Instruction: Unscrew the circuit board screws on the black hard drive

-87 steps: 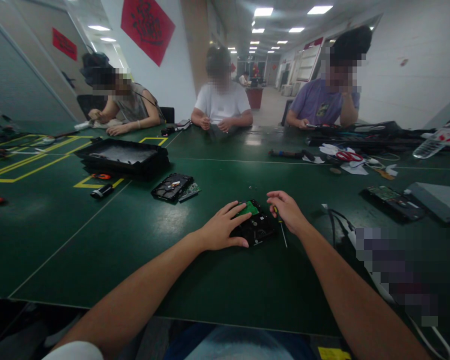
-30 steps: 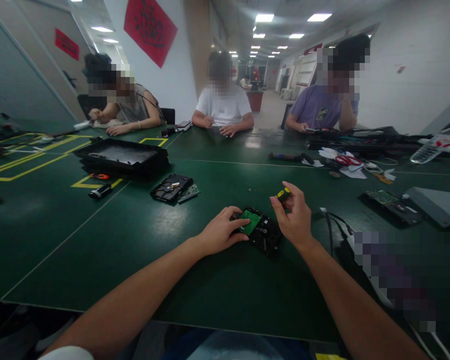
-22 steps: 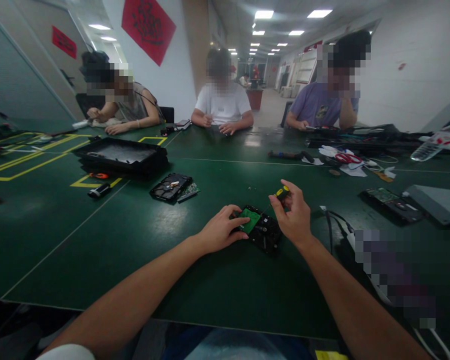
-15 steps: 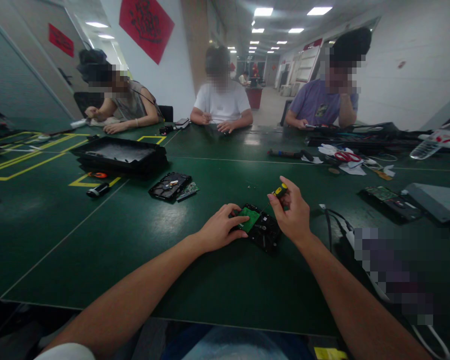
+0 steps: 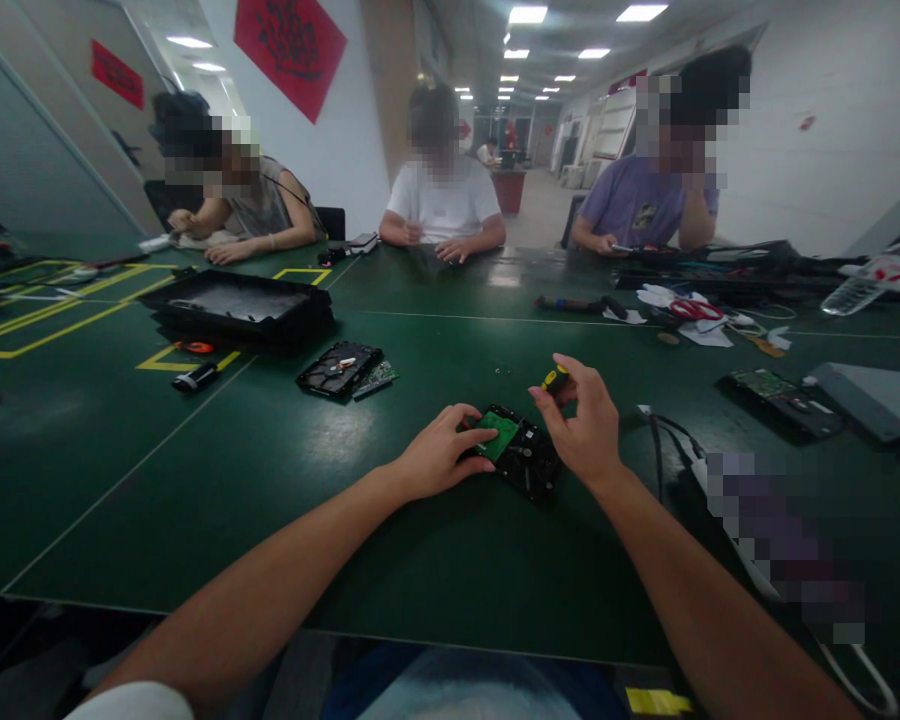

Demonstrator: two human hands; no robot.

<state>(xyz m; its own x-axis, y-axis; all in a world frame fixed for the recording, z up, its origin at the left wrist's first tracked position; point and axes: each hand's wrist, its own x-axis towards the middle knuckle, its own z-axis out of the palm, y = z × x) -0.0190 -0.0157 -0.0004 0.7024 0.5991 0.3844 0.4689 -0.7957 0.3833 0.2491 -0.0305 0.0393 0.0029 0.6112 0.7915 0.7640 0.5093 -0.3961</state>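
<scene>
A black hard drive with a green circuit board lies on the table in front of me. My left hand grips its left side, with fingers resting on the board and the thumb at the near edge. Pinched in the fingers of my right hand is a screwdriver with a yellow and black handle. Its thin shaft points down toward the board's right edge; whether the tip sits in a screw is too small to tell. Tiny screws lie beyond the drive.
Another hard drive and a loose circuit board lie to the left, near a black tray. At right are a drive with exposed board, a grey box and cables. Three people sit across the table.
The screwdriver handle has shifted slightly left and tilted a little in my right hand. My left hand stays on the hard drive.
</scene>
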